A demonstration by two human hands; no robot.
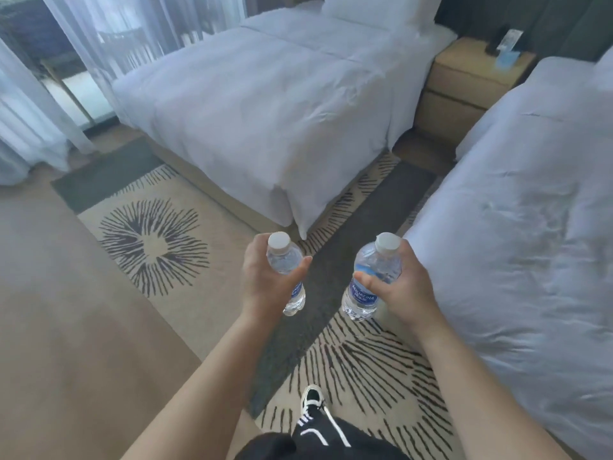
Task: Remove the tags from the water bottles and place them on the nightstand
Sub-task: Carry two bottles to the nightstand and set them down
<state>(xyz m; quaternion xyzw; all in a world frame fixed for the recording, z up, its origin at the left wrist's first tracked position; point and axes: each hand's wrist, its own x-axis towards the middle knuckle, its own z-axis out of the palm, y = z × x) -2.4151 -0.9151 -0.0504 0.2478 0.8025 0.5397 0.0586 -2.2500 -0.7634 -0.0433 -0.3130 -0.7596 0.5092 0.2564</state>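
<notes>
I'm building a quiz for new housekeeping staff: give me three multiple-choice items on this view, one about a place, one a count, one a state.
1. Where is the light wooden nightstand?
A. between the two white beds
B. by the curtains
C. behind the person

2. How many clear plastic water bottles are held?
A. one
B. two
C. three

3. The bottles' white caps are:
A. off
B. on
C. hidden

Key: 1 A, it stands between the beds; 2 B, the left hand holds one bottle, the right hand another; 3 B, both caps sit on the necks.
</notes>
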